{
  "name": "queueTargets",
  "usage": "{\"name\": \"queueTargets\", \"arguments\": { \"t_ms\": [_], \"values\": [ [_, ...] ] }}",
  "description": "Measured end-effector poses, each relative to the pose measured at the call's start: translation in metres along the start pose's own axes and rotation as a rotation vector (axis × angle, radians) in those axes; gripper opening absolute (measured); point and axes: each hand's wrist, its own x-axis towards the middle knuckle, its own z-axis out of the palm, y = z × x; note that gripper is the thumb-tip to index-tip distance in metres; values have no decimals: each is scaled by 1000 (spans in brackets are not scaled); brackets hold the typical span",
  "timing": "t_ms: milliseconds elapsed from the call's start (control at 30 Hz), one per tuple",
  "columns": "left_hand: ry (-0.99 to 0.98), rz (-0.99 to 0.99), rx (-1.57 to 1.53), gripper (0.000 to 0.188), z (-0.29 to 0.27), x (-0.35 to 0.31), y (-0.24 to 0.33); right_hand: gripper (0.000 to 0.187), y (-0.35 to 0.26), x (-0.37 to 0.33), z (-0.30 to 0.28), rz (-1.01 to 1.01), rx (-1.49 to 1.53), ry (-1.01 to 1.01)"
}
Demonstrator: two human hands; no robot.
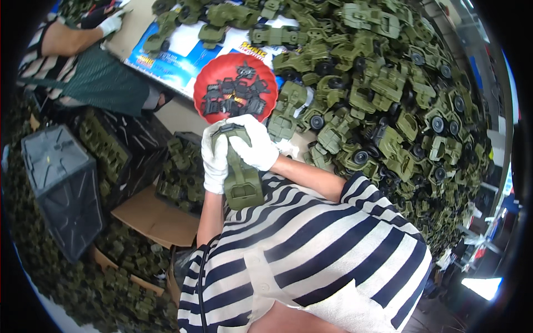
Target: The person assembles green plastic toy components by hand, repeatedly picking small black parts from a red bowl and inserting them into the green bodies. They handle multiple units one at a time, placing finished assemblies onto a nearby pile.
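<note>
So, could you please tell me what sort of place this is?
Probably a toy assembly workshop: many similar green toy vehicles are heaped on the right, a red bowl holds small dark parts, and a co-worker in a white glove is at the upper left.

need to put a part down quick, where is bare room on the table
Likeliest: the blue-and-white sheet, left of the red bowl, below the green toy vehicles. A bare tabletop strip runs between that sheet and the co-worker's glove. Crowded: right of the bowl, heaped with more; below it, the left hand and right hand hold a vehicle body.
</note>
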Motion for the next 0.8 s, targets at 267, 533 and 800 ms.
{"name": "queueTargets", "arguments": {
  "t_ms": [267,533,800],
  "values": [
    [234,-405,-128,52,-24,46,-8,27,10,96,-102,79,-376,353],
    [288,-526,-127,45,-60,35,-36,61,-37,159,-306,310,-955,643],
    [322,-613,-200,33,-51,35,-59,48,-48,196,-290,-137,-1371,658]
  ]
}}
